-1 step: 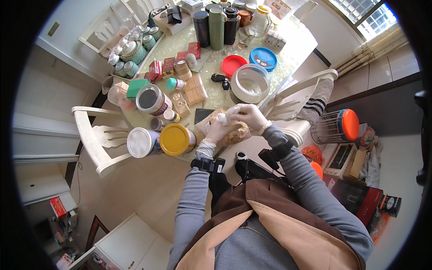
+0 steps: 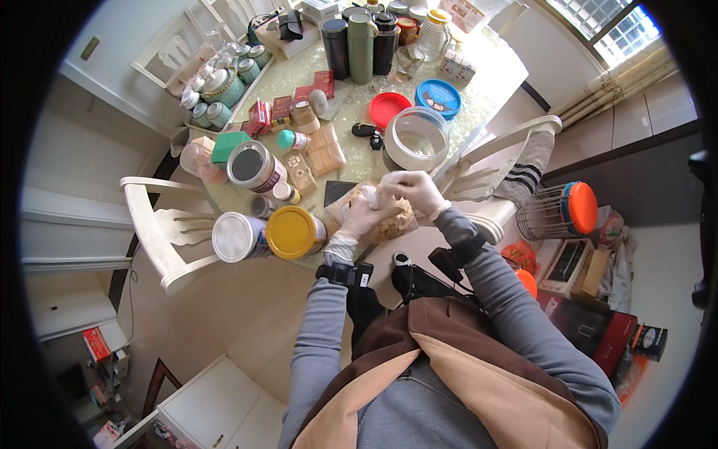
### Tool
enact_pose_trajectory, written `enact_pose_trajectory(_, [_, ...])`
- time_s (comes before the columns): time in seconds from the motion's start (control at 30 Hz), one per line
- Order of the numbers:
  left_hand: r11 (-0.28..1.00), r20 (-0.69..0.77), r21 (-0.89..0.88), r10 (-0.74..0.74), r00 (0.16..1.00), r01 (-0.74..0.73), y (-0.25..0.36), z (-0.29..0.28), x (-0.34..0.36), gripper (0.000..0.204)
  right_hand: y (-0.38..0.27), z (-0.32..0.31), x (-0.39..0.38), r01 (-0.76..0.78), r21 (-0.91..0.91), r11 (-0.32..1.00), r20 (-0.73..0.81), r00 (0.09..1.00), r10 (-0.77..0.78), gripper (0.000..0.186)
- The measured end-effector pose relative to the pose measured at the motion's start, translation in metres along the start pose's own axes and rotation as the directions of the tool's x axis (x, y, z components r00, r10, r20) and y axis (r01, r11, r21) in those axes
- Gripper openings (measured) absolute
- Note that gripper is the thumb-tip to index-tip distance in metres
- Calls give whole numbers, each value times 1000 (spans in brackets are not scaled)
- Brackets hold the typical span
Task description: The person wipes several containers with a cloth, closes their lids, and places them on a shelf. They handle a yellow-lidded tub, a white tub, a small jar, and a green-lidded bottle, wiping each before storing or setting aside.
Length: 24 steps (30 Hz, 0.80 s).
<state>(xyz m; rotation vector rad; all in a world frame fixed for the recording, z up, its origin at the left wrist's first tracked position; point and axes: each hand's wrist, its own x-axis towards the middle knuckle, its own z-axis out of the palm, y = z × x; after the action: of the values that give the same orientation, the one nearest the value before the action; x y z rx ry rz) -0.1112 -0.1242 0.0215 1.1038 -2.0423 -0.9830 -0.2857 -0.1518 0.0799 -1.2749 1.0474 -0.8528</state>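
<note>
**Soft bag, two-handed grip at the table's near edge**

While both of our gloved hands meet over the table's near edge, the thing between them is a clear plastic bag (image 2: pixel 385 221) filled with brownish, lumpy contents, lying on the glass-topped table (image 2: pixel 479 82) just in front of our body. Our left hand (image 2: pixel 363 217) curls around the bag's upper left part, fingers clenched into the film; our right hand (image 2: pixel 415 191) closes over the bunched top of the bag, where a whitish gathered part shows between the two hands. We cannot tell exactly how tightly the right fingers pinch, since the hands overlap there.

We judge the bag to be light and limp: thin film that gives no stiffness, so it will sag and shift wherever it is not supported. The film is probably slippery against gloves, and the contents look loose enough to spill from an open mouth. The gathered neck seems the surest place to hold, with the other hand cupping the body from beneath or beside.

Close by stand a yellow-lidded can (image 2: pixel 293 232) and a white-lidded can (image 2: pixel 235 237) to the left, and a big white-rimmed jar (image 2: pixel 416 139) just beyond the hands; a careless swing of the bag could knock them.
</note>
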Motion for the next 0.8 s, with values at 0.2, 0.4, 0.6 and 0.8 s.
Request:
enact_pose_trajectory(0.2, [497, 38, -855, -229, 973, 150, 23, -16, -4, 47, 26, -12, -4, -137, -121, 983, -378, 922, 82, 19])
enact_pose_trajectory(0.4, [748, 18, -582, -380, 925, 319, 31, -19, -2, 46, 21, -2, -13, -264, -575, 774, -478, 877, -56, 16])
enact_pose_trajectory(0.6, [941, -70, -304, -181, 981, 152, 18, -13, 7, 31, -11, 2, -22, 164, -483, 860, -222, 927, -301, 11])
enact_pose_trajectory(0.8, [862, 106, -493, -75, 992, 118, 43, -37, 1, 49, -47, 8, -39, 622, -769, 150, 511, 738, -441, 15])
